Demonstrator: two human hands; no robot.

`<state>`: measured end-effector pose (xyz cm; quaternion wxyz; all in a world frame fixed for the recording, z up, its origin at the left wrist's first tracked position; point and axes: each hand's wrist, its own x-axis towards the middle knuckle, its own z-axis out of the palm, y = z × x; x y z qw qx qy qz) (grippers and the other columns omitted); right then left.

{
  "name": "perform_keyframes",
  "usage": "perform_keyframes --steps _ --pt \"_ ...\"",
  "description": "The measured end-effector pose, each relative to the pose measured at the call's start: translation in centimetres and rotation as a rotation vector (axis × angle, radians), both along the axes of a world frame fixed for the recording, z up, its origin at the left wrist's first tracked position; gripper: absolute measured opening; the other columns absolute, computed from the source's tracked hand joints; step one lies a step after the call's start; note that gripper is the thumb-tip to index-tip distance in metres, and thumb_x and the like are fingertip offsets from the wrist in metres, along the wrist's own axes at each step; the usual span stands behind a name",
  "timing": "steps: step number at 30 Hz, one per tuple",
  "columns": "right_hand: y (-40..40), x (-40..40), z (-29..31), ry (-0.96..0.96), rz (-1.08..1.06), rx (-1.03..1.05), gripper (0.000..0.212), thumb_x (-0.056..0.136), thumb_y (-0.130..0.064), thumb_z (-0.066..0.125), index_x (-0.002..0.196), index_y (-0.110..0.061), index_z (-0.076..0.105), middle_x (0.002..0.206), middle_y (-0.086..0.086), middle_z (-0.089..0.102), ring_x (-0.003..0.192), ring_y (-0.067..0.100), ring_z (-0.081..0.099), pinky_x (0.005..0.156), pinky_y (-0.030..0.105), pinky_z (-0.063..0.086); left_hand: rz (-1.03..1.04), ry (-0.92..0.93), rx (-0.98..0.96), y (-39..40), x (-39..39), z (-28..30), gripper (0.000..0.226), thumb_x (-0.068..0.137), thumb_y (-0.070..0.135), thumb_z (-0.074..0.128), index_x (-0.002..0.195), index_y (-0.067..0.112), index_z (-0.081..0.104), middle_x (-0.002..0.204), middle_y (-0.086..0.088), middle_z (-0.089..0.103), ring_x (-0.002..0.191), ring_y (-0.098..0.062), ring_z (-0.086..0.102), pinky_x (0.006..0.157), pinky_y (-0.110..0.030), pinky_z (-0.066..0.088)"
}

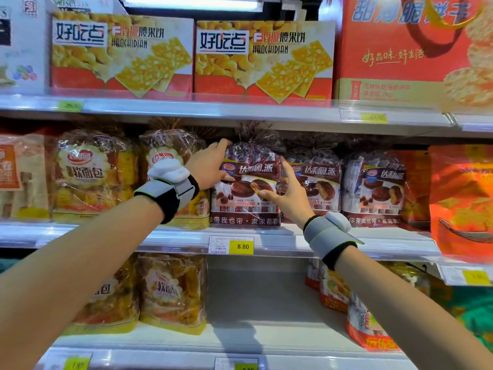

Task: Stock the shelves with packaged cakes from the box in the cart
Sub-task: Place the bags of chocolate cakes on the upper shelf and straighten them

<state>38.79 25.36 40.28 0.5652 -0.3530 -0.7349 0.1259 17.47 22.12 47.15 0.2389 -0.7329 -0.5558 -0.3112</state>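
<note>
The glossy orange foil snack bag (464, 201) at far right is running off the frame, its print blurring.

Bright overhead tube light (190, 2), blurred, warped edges

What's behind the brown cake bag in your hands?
Behind the cake bag, only a dark gap under the upper shelf shows; the bag covers the rest, so any bags behind can't be seen.
</note>
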Motion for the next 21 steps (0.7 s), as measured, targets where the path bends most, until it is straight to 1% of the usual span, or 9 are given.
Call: perform_keyframes --steps 2,4,6,9,11,15,18,19,21 --pt "-0.1 0.1 0.0 -0.024 0.003 -0.013 0.096 0.082 -0.022 0.076 0.154 -0.031 0.012 0.147 0.007 0.043 0.125 0.021 0.047 0.1 0.033 0.042 0.021 0.02 0.018 -0.2 0.2 -0.2 0.086 0.079 0.036 0.076 0.145 0.014 0.025 0.14 -0.017 0.042 0.114 -0.036 0.055 0.093 -0.047 0.048" --pt "-0.3 0.0 0.0 -0.041 -0.012 -0.008 0.097 0.083 -0.021 0.075 0.154 -0.028 0.01 0.153 0.006 0.035 0.137 0.022 0.038 0.11 0.037 0.036 0.034 0.036 0.047 -0.4 0.4 -0.5 0.086 0.08 0.033 0.075 0.147 0.014 0.024 0.143 -0.016 0.037 0.114 -0.038 0.054 0.094 -0.046 0.047" --pt "-0.4 -0.3 -0.1 -0.023 -0.03 0.023 0.097 0.082 -0.018 0.076 0.154 -0.022 0.012 0.157 0.004 0.027 0.144 0.02 0.028 0.114 0.033 0.027 0.023 0.005 0.094 -0.6 0.6 -1.2 0.084 0.081 0.027 0.075 0.148 0.014 0.025 0.147 -0.016 0.029 0.116 -0.039 0.053 0.096 -0.045 0.046" --pt "-0.3 -1.0 -0.5 0.013 -0.086 0.091 0.094 0.082 -0.017 0.076 0.154 -0.017 0.016 0.156 0.005 0.026 0.144 0.02 0.025 0.111 0.025 0.021 0.009 -0.089 0.178 -0.7 0.9 -3.1 0.08 0.082 0.018 0.074 0.147 0.015 0.027 0.155 -0.013 0.018 0.125 -0.036 0.047 0.101 -0.044 0.044" --pt "-0.2 -1.5 -0.8 -0.008 -0.162 0.155 0.09 0.084 -0.022 0.074 0.154 -0.018 0.016 0.158 0.007 0.02 0.146 0.022 0.02 0.114 0.028 0.02 0.046 -0.036 0.281 -0.8 1.0 -4.6 0.078 0.085 0.014 0.071 0.149 0.014 0.026 0.157 -0.011 0.016 0.132 -0.033 0.042 0.105 -0.041 0.041" --pt "-0.2 -2.0 -1.8 -0.162 -0.361 0.349 0.078 0.093 -0.028 0.063 0.154 -0.015 0.015 0.163 0.002 0.006 0.15 0.021 0.006 0.12 0.031 0.011 0.102 0.069 0.432 -1.6 0.4 -6.9 0.069 0.091 0.019 0.059 0.15 0.009 0.025 0.158 -0.011 0.019 0.143 -0.027 0.028 0.115 -0.036 0.028" --pt "-0.5 -2.1 -3.2 -0.356 -0.534 0.441 0.07 0.098 -0.016 0.051 0.154 -0.01 0.011 0.163 0.004 -0.001 0.15 0.02 -0.003 0.123 0.038 0.002 0.157 0.09 0.481 -2.4 -0.3 -8.4 0.063 0.095 0.022 0.049 0.15 0.006 0.023 0.157 -0.016 0.019 0.145 -0.028 0.023 0.117 -0.041 0.025" --pt "-0.4 -2.1 -3.6 -0.387 -0.571 0.456 0.069 0.097 -0.011 0.047 0.154 -0.009 0.009 0.163 0.005 -0.002 0.15 0.02 -0.004 0.123 0.041 0.002 0.173 0.103 0.49 -2.4 -0.5 -8.8 0.062 0.097 0.024 0.047 0.15 0.006 0.022 0.157 -0.017 0.019 0.146 -0.029 0.021 0.118 -0.042 0.024" --pt "-1.0 -2.3 -4.7 -0.403 -0.597 0.449 0.065 0.096 -0.01 0.04 0.154 -0.007 0.01 0.163 0.007 0.0 0.15 0.021 -0.002 0.123 0.043 0.004 0.189 0.114 0.481 -2.8 -1.0 -9.9 0.06 0.099 0.028 0.042 0.151 0.004 0.02 0.158 -0.018 0.017 0.147 -0.029 0.017 0.119 -0.044 0.021"
